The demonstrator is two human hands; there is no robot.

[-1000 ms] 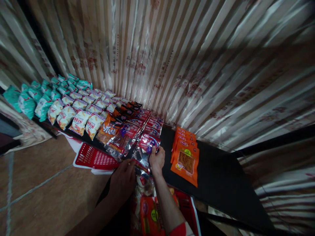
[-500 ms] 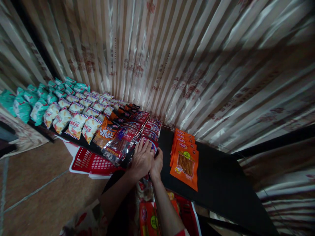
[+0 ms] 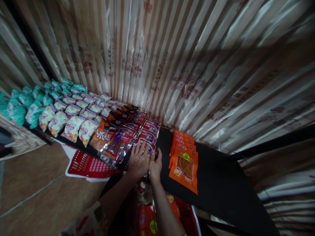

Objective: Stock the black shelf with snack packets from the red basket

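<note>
A red snack packet [image 3: 150,148] lies at the front of a short row of like packets on the black shelf. My left hand [image 3: 138,163] rests across its left part, fingers stretched out flat over the wrapper. At the packet's right edge, my right hand [image 3: 155,167] has thumb and bent fingers closed on it; the grip's underside is hidden. Just left of my hands is another row of red packets with clear lower halves [image 3: 118,144]. To the right stands a row of overlapping orange snack packets [image 3: 184,164], apart from my hands.
Farther left are orange-and-black bags [image 3: 101,136], white striped bags [image 3: 72,127] and green bags [image 3: 34,113]. A red basket [image 3: 98,164] sits below the shelf [image 3: 216,183]; another basket [image 3: 194,214] with packets is under my forearms. A pleated curtain [image 3: 157,59] hangs behind.
The view has shifted slightly. My right hand's fingers have opened a little and lie along the packet's right edge, and more of the packet's front shows. My left hand stays flat on it.
</note>
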